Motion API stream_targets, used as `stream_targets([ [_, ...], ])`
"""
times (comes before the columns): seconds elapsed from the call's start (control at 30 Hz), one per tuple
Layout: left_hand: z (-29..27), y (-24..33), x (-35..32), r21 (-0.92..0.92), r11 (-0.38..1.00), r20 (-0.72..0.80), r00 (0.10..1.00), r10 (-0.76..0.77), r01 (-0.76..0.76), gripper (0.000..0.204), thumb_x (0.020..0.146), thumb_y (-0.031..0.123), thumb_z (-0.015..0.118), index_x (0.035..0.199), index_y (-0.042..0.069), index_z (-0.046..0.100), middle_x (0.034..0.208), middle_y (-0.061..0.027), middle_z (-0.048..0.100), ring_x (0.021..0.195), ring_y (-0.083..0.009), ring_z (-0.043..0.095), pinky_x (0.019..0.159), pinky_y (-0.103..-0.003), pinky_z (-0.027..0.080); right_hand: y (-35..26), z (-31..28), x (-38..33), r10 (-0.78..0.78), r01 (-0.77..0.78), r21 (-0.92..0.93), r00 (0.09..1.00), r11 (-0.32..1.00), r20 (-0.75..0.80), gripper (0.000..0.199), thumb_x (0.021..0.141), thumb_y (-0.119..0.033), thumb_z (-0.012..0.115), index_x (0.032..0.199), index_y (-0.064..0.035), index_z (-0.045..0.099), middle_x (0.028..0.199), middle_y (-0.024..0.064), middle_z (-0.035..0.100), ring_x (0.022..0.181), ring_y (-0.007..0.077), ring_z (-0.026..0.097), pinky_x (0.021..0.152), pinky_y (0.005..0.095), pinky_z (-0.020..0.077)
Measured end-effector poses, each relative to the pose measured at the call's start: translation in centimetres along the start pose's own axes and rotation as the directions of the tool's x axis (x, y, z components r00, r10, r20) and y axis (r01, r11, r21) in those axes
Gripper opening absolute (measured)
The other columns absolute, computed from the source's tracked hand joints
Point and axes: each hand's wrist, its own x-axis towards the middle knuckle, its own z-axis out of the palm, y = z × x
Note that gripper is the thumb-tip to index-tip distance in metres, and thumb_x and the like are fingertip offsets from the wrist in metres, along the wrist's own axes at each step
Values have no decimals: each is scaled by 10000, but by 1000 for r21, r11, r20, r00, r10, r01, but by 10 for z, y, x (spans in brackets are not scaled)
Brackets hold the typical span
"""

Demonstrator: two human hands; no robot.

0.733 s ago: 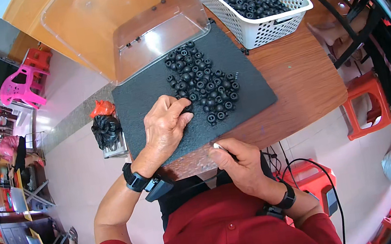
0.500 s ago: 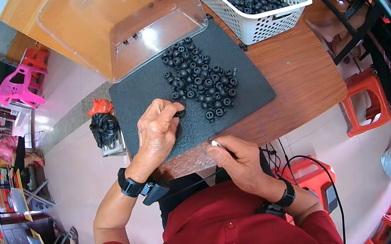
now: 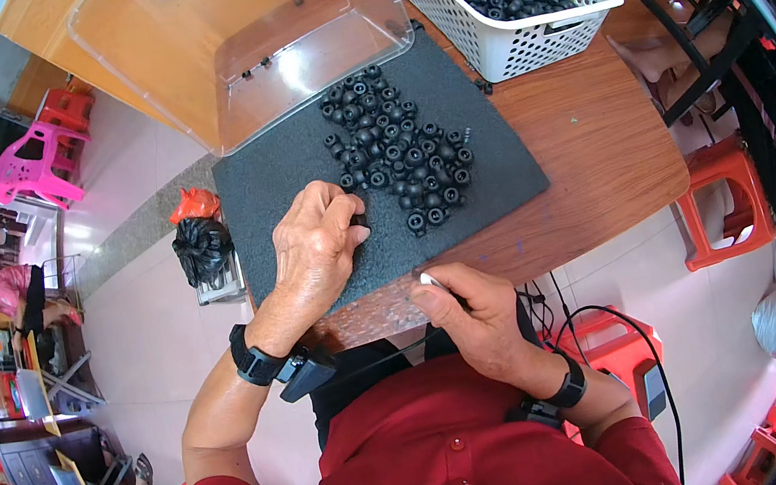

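My left hand (image 3: 317,248) is over the dark mat (image 3: 274,184), its thumb and forefinger closed on a small round black part (image 3: 358,219). The fingers hide most of that part. Just to the right lies a loose pile of similar black round parts (image 3: 394,146), several of them showing a ringed hole. Beside the table's near edge, my right hand (image 3: 479,317) is curled closed round a thin tool with a whitish end (image 3: 428,280) poking out by the thumb. The rest of that tool is hidden in the fist, so its kind cannot be made out.
A clear plastic bin (image 3: 143,78) leans at the mat's far left, a few black parts inside. At the far right stands a white perforated basket (image 3: 519,47) full of black parts. Red stools (image 3: 728,202) and a dark cable (image 3: 668,381) are at the right; a black bag (image 3: 202,250) sits left.
My left thumb and fingers have shifted slightly round the black part, which is now more covered. My right hand stays nearly in place, still closed on the tool.
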Motion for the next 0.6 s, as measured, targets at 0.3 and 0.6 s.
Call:
stream_targets([
  [0.3, -8, 0, -17, -101, 974, 56, 978, -200, 205, 248, 725, 46, 791, 933, 22, 658, 805, -57, 607, 725, -178, 622, 666, -304, 504, -4, -1, 0, 65, -65, 26, 998, 998, 12, 219, 950, -188, 659, 996, 26, 658, 806, 113, 654, 715, 158, 610, 653, 296, 484],
  [0.6, -19, 28, -52, -869, 294, 246, 863, -441, 398, 285, 794, 98, 798, 1034, -17, 697, 893, -41, 650, 810, -118, 627, 739, -246, 512, -12, 1, 4, 107, -108, 85, 994, 991, 14, 202, 967, -181, 645, 970, 22, 654, 745, 40, 607, 694, 72, 524, 611, 258, 445],
])
